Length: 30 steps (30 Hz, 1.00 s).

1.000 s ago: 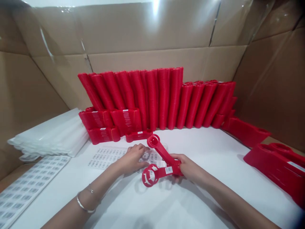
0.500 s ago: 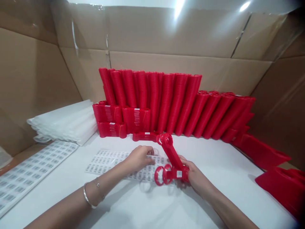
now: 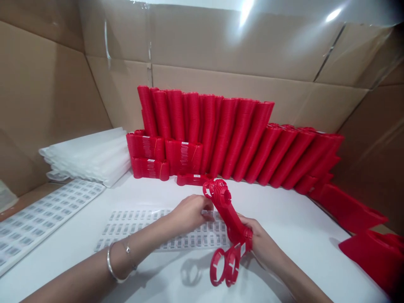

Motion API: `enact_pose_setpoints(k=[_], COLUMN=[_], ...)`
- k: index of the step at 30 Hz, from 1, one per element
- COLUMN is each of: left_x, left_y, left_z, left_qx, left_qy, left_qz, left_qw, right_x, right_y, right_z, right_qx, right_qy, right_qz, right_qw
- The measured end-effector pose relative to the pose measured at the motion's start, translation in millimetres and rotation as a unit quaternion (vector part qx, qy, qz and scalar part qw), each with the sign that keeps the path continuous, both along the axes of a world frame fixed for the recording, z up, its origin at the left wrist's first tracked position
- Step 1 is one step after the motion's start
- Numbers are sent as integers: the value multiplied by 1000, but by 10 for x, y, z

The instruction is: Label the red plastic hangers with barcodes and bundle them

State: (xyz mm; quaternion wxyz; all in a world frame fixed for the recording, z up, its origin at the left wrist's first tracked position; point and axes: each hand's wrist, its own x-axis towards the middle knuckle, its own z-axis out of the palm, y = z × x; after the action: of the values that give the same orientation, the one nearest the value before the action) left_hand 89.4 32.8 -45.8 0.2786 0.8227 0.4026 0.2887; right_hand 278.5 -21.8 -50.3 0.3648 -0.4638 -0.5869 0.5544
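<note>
My right hand (image 3: 259,240) is wrapped round a small stack of red plastic ring-ended pieces (image 3: 234,219), raised above the white table and tilted. Round rings fan out at both ends, and a small white label shows near the lower end. Just left of the stack, my left hand (image 3: 192,212) is at the sheet of barcode labels (image 3: 132,227), fingers curled and thumb drawn in. Whatever its fingertips pinch, if anything, is too small to make out. My left forearm covers part of the sheet.
Tall stacks of red pieces (image 3: 227,139) line the back, with banded, labelled bundles (image 3: 150,168) at their left. Clear plastic bags (image 3: 85,158) and another label sheet (image 3: 41,219) lie left. More red pieces (image 3: 375,256) lie right. Cardboard walls (image 3: 252,54) enclose the table.
The red pieces have turned in my right hand, their lower rings swinging down and nearer. My left hand has shifted slightly right. The label sheet has slid left and nearer.
</note>
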Motion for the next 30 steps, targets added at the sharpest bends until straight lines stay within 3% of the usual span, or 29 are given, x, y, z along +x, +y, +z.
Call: enact_pose_setpoints(k=[3, 10, 18, 24, 30], left_x=[-53, -331, -318, -334, -491], left_y=[35, 222, 264, 236, 271], left_z=[32, 283, 269, 309, 418], left_qx=[-1, 22, 37, -15, -25], left_qy=[54, 115, 136, 149, 174], left_qz=[-30, -3, -29, -56, -43], left_qw=[998, 993, 990, 987, 983], right_x=[37, 339, 390, 421, 616], right_y=[19, 147, 140, 155, 220], right_z=[25, 73, 110, 121, 106], right_qx=[11, 25, 24, 29, 48], right_qy=[5, -33, -28, -57, -70], right_qz=[3, -66, -40, -43, -90], right_qw=[1000, 997, 999, 997, 992])
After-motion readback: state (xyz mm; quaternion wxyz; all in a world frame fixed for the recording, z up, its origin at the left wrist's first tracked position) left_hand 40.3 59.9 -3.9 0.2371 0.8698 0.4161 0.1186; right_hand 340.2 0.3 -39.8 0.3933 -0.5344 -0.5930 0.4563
